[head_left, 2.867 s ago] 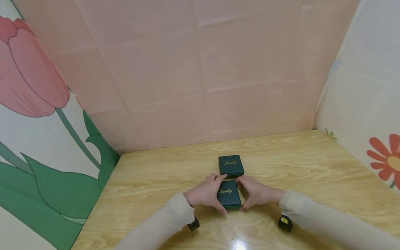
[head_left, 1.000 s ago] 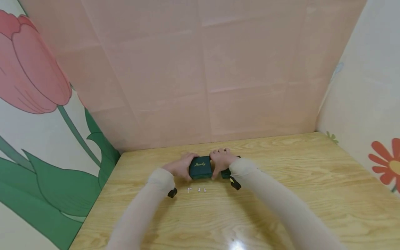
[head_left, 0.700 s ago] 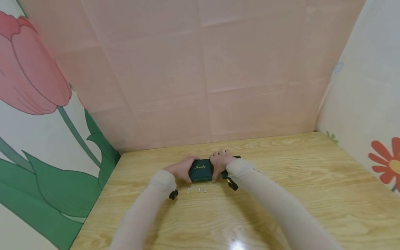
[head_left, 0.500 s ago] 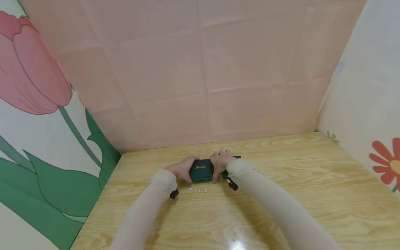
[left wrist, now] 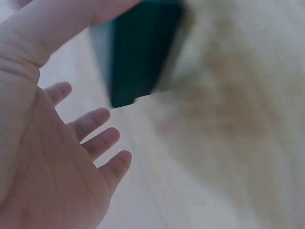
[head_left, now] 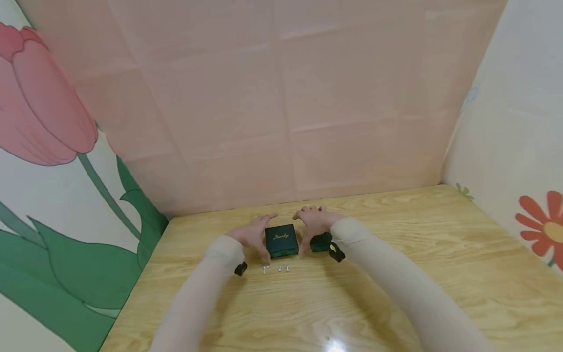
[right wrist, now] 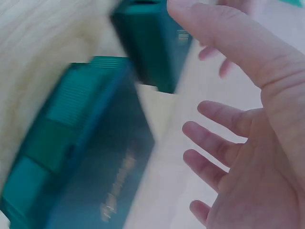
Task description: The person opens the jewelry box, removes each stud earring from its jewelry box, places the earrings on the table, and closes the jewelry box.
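Note:
A dark green jewelry box (head_left: 281,243) with gold lettering lies flat between both hands. My left hand (head_left: 254,237) is at its left side, fingers spread; in the left wrist view the thumb is near or against the box (left wrist: 136,57), which I cannot tell apart. On the other side my right hand (head_left: 313,225) has its fingers extended, with the thumb at the box's right edge. A second green jewelry box (head_left: 320,243) sits just right, partly covered by the right hand. It appears large in the right wrist view, lettering up.
Several small stud earrings (head_left: 279,269) lie on the wood-grain table (head_left: 281,313) in front of the left box. A pink sheet (head_left: 281,122) hangs along the back edge. Flower-printed panels (head_left: 528,146) stand at both sides.
The left box was slid back and left from in front of the second box, then slightly toward me. Both hands have since loosened off its sides, fingers spreading. The earrings stayed put.

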`<state>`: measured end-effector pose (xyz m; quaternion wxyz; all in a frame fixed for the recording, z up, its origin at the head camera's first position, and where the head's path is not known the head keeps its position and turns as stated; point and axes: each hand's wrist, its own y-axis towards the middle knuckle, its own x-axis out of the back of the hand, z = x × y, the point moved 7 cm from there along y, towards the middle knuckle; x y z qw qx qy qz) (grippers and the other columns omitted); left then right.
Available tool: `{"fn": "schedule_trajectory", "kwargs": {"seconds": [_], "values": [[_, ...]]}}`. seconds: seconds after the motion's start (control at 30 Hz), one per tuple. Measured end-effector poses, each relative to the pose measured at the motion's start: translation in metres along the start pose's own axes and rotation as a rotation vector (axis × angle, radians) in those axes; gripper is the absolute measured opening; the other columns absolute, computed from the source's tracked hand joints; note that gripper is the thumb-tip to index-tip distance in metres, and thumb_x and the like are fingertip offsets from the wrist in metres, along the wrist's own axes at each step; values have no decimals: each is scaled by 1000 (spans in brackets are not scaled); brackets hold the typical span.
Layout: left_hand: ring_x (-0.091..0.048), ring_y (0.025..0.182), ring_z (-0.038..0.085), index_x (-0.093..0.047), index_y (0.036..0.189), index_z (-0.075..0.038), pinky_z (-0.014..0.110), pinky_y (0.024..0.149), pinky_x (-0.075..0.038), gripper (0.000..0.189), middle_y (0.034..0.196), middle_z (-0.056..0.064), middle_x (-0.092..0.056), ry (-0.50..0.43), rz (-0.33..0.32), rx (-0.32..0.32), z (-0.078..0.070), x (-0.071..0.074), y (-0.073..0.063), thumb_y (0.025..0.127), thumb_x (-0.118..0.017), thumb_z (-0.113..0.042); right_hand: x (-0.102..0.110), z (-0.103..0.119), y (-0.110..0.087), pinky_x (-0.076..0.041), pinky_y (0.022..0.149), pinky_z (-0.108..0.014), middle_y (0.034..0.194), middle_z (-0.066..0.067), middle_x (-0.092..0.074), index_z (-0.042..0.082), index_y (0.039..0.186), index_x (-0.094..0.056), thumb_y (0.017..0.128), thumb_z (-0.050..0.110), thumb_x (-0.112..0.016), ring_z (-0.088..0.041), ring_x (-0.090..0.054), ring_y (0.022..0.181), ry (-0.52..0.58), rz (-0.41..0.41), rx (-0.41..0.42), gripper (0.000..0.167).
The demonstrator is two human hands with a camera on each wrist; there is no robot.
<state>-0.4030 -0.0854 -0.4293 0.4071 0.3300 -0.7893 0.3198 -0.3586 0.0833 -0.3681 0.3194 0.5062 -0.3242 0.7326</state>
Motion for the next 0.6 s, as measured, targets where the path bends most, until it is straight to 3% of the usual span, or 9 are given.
{"fn": "schedule_trajectory", "kwargs": {"seconds": [0.07, 0.13, 0.27, 0.4, 0.53, 0.6], "values": [[-14, 146, 35, -8, 155, -22, 60, 110, -26, 125, 160, 15, -11, -18, -22, -19, -4, 10, -4, 63, -92, -27, -7, -14, 26, -22, 105, -63, 146, -14, -41, 11, 144, -40, 72, 51, -81, -38, -36, 133, -3, 34, -48, 92], [-16, 145, 35, -9, 155, -19, 58, 110, -26, 118, 160, 14, -12, -26, -47, -43, -9, 20, -8, 69, -89, -27, -3, -21, 31, -24, 105, -64, 144, -14, -44, 9, 143, -41, 73, 44, -83, -37, -39, 133, 14, 33, -62, 89], [-31, 140, 35, -26, 151, -10, 55, 109, -31, 88, 152, 16, -33, -54, -173, -103, -26, 44, -17, 82, -78, -24, 17, -18, 9, -32, 105, -58, 138, -15, -50, 7, 141, -43, 80, 40, -78, -35, -45, 128, 182, -55, 61, 78], [-52, 124, 27, -47, 139, -11, 49, 101, -42, 52, 130, 10, -57, -81, -388, -131, -49, 63, -32, 92, -66, -20, 35, -15, -11, -43, 98, -51, 123, -11, -59, 8, 134, -51, 87, 30, -72, -31, -55, 115, 263, -195, 132, 56], [-60, 109, 20, -61, 126, -14, 43, 95, -48, 31, 114, 3, -66, -22, -589, -155, -70, 67, -46, 96, -60, -24, 43, -16, -28, -49, 89, -45, 108, -4, -63, 12, 122, -59, 91, 24, -68, -23, -60, 100, 243, -394, 114, 34], [-59, 112, 21, -60, 126, -13, 43, 97, -46, 34, 118, 3, -65, 55, -635, -167, -78, 60, -48, 99, -55, -31, 40, -19, -35, -49, 88, -45, 107, -4, -64, 13, 118, -60, 93, 29, -66, -22, -60, 99, 219, -482, 84, 31]]}}
